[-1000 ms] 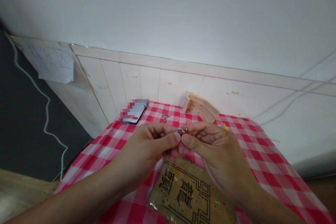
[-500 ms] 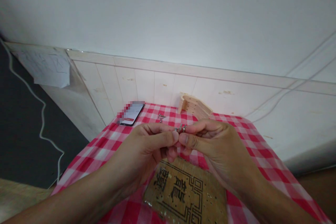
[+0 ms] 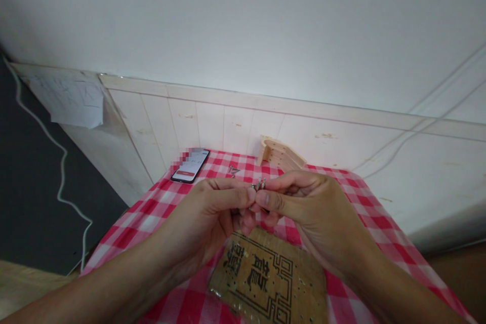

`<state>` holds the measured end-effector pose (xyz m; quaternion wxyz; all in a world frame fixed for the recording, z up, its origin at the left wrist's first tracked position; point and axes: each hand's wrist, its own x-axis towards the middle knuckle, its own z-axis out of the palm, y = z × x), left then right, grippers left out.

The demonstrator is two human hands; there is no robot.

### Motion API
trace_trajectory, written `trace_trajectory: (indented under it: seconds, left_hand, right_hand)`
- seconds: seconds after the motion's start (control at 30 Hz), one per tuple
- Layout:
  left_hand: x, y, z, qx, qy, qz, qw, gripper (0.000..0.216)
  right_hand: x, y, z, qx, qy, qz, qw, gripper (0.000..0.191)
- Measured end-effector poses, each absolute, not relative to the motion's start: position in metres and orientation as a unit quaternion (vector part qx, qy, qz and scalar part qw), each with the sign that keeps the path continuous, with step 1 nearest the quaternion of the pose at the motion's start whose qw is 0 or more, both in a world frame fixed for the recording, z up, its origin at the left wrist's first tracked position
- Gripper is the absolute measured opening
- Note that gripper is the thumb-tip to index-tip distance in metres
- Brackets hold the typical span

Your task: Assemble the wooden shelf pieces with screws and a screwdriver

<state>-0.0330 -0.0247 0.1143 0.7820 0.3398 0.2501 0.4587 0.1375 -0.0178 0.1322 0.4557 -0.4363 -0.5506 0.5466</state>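
Observation:
Above the middle of the table my left hand (image 3: 224, 202) and my right hand (image 3: 294, 197) meet fingertip to fingertip, both closed in a pinch. Between them small silvery metal screws (image 3: 259, 184) stick up, several held close together. My right thumb and fingers grip most of them, while the left thumb and forefinger pinch one at the left edge. Their lower ends are hidden by my fingers. Just beyond my left fingers, more small metal screws (image 3: 234, 170) lie on the cloth. Below my hands is a brown wooden board (image 3: 243, 258) with dark carved characters, line patterns and small holes.
A red-and-white checked cloth (image 3: 152, 225) covers the table. A phone (image 3: 191, 166) lies at the back left. Against the white panelled wall (image 3: 239, 121) stands a pale wooden piece (image 3: 279, 154) with holes. A white cable (image 3: 61, 172) hangs at the left.
The screws between my fingers have shifted slightly and stand more upright, with my right fingertips a little further left. The things on the table stay where they were.

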Motion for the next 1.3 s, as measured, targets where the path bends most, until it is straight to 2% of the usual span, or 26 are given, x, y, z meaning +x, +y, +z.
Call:
trace_trajectory:
  seconds: [0.37,0.83,1.3]
  left_hand:
    - [-0.0369,-0.0238,0.1138,0.354,0.269,0.459,0.769,0.012]
    - [-0.0396,-0.0229,0.1212,0.379,0.265,0.442,0.769,0.013]
    - [-0.0386,-0.0226,0.1191,0.372,0.252,0.441,0.777,0.012]
  right_hand:
    - [0.1367,-0.0216,0.1335,-0.466,-0.567,0.507,0.451,0.021]
    - [0.1321,-0.0263,0.1362,-0.410,-0.488,0.613,0.467,0.021]
    - [0.1336,-0.0244,0.1349,-0.389,-0.536,0.604,0.443,0.014]
